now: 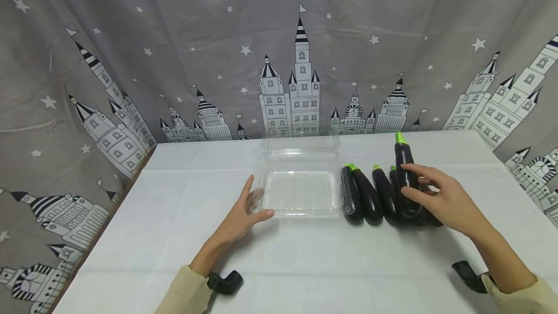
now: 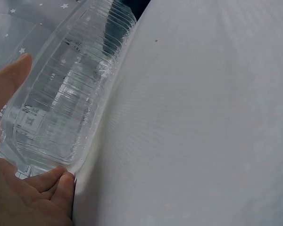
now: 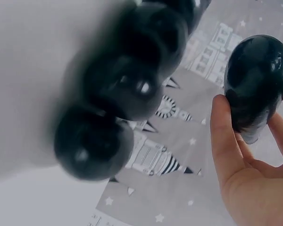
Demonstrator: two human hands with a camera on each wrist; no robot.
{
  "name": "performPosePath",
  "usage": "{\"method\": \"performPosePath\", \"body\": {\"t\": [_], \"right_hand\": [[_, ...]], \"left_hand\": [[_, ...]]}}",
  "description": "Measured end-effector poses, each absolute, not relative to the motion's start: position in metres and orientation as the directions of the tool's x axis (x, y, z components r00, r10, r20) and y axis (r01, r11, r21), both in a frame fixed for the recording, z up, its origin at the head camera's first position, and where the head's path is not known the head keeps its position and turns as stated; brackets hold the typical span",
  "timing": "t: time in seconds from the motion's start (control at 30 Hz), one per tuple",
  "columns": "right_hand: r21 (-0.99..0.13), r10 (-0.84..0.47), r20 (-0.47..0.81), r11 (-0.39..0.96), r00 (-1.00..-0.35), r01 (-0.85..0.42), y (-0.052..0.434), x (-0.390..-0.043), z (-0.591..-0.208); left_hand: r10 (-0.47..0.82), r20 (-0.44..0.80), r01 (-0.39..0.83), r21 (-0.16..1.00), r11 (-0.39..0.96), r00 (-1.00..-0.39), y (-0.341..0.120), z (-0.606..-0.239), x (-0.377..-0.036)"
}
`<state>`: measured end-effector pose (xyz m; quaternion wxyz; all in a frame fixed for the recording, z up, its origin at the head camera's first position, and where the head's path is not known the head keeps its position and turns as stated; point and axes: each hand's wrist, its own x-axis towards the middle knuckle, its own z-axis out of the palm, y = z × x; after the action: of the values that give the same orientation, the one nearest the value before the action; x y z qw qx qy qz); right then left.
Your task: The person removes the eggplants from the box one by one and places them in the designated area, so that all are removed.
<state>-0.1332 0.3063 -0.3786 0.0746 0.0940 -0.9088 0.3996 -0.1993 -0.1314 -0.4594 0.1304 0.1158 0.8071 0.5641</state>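
A clear plastic clamshell container (image 1: 285, 190) stands on the table with its hinged lid (image 1: 301, 143) laid back. My left hand (image 1: 241, 216) is at the container's left side; in the left wrist view its fingertips (image 2: 63, 181) touch the lower corner while the thumb (image 2: 12, 77) stands apart. My right hand (image 1: 446, 203) grips a dark eggplant (image 1: 405, 159) with a bright green cap, thumb on one side and fingers on the other. In the right wrist view this eggplant (image 3: 257, 77) is raised apart from the others. Several more eggplants (image 1: 368, 195) lie in a row right of the container, partly hidden behind the right hand.
A white cloth covers the table (image 1: 305, 265). Behind it hangs a grey curtain (image 1: 209, 38) printed with castles and stars. The table's left edge (image 1: 104, 222) slants towards the front. Black wrist straps (image 1: 225, 282) are on both arms.
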Motion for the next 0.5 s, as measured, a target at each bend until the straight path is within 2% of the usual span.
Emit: {"method": "performPosePath", "body": {"t": [0.27, 0.5], "right_hand": [[-0.694, -0.096, 0.191, 0.691, -0.977, -0.204, 0.335, -0.131, -0.379], [-0.676, -0.049, 0.124, 0.727, -0.991, -0.121, 0.362, -0.13, -0.389]], "left_hand": [[0.322, -0.084, 0.039, 0.933, 0.358, -0.943, -0.13, -0.459, -0.199], [0.321, -0.09, 0.029, 0.937, 0.349, -0.943, -0.129, -0.459, -0.199]]}}
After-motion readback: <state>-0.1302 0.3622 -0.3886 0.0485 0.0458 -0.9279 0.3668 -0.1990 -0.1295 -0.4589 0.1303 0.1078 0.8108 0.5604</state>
